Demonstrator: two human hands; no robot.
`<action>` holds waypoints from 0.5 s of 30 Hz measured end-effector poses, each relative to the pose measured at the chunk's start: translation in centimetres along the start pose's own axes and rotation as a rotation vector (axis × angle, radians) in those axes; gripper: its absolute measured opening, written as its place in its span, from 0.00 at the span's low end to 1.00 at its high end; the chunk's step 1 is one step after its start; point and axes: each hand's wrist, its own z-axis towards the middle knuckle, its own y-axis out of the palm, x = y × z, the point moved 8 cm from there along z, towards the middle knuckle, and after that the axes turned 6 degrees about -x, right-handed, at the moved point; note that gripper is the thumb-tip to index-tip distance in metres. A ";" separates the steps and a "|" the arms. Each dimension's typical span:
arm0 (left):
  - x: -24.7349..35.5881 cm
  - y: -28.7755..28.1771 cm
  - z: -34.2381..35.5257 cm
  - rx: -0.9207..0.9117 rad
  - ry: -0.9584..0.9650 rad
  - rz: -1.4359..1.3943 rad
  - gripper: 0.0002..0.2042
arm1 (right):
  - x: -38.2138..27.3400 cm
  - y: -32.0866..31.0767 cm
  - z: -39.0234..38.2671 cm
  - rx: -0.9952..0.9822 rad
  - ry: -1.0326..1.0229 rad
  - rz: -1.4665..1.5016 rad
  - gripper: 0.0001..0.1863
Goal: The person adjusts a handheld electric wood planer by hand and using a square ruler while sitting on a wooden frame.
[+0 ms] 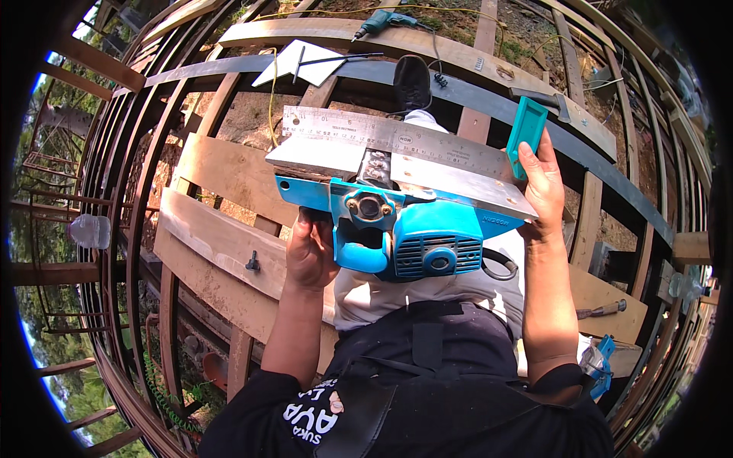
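A blue electric planer lies upside down on my lap, its silver sole plate facing up. My left hand grips the planer's blue handle from below on the left. My right hand holds a try square by its teal stock. The square's steel blade lies flat across the sole plate, over the cutter drum.
Wooden planks and curved timber frames surround me. A green power drill and a white panel lie on beams ahead. A plastic bottle sits at left, a chisel at right, a bolt on the plank.
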 end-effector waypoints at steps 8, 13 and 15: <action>0.1 0.4 0.0 -0.021 -0.020 0.018 0.29 | -0.2 0.5 -0.1 0.013 0.006 0.000 0.20; 0.1 0.2 0.0 -0.009 0.002 -0.002 0.29 | -0.1 0.3 -0.1 0.008 0.013 -0.004 0.20; 0.3 0.1 0.0 0.000 0.010 -0.004 0.29 | -0.1 0.5 0.0 0.003 0.006 -0.008 0.20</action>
